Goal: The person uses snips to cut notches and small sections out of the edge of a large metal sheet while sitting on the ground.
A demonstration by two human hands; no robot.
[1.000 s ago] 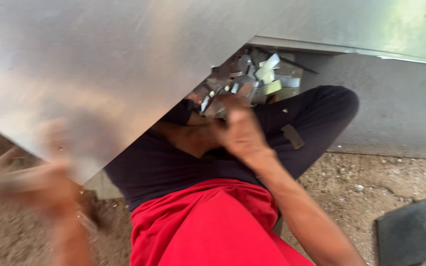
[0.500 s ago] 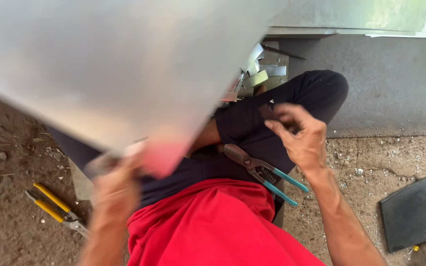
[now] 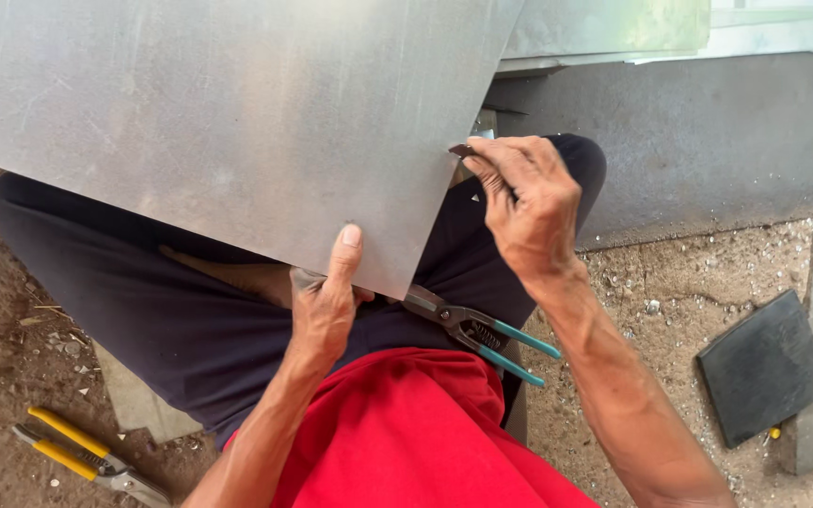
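A large grey metal sheet (image 3: pixel 228 122) lies across my lap and fills the upper left of the view. My left hand (image 3: pixel 325 301) grips its near edge, thumb on top. My right hand (image 3: pixel 524 202) pinches a small dark object at the sheet's right edge; what it is I cannot tell. Tin snips with teal handles (image 3: pixel 482 334) rest on my lap under the sheet's corner, between my two hands, touched by neither.
Yellow-handled snips (image 3: pixel 87 456) lie on the dirt at the lower left. A dark square pad (image 3: pixel 764 367) sits on the ground at the right. A grey concrete wall (image 3: pixel 708 141) rises behind, with more sheet metal (image 3: pixel 613 28) on top.
The sheet has swung from a blurred tilt to lie steady across my lap. My left hand moved up onto its near edge. My right hand rose to the sheet's right edge.
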